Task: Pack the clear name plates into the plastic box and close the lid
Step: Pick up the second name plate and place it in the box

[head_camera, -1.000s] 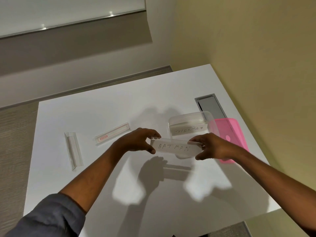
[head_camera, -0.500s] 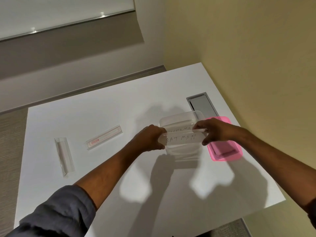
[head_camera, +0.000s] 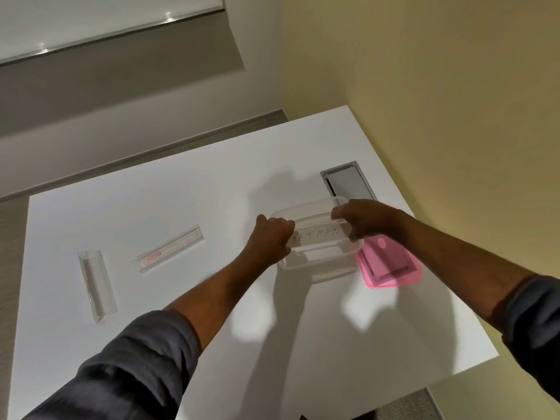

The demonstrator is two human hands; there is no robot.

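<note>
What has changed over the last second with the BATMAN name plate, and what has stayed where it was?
Both hands, left hand and right hand, carried the BATMAN plate from in front of the clear box forward and down into its opening; both still grip its ends. The two loose plates, one and the other, the pink lid and the box kept their places on the table.

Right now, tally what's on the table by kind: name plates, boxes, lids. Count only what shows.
Clear name plates: 3: BATMAN plate held over the box by left hand and right hand, red-label plate, plain plate
Clear plastic box: 1
Pink lid: 1
Total: 5
</note>
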